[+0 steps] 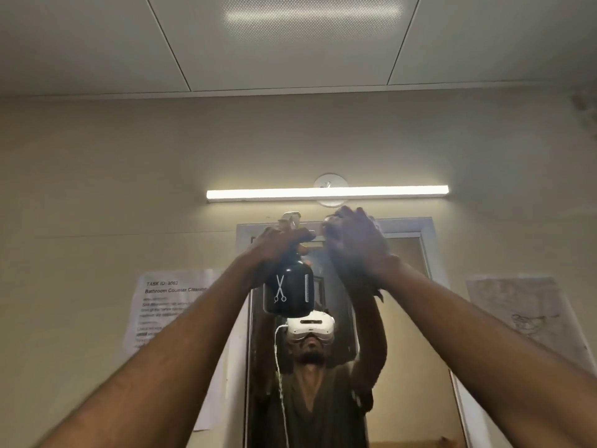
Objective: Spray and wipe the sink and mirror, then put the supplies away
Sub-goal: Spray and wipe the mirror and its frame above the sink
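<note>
The mirror hangs on the beige wall straight ahead, and a person with a white headset is reflected in it. My left hand grips the neck and trigger of a black spray bottle marked with white scissors and a comb, raised near the mirror's top left. My right hand, blurred, lies flat with spread fingers against the top of the mirror. A dark scrap, perhaps a cloth, hangs below its wrist. The sink is out of view.
A lit tube lamp runs along the wall just above the mirror. A printed task sheet is taped to the wall on the left and another paper on the right. Ceiling panels fill the top.
</note>
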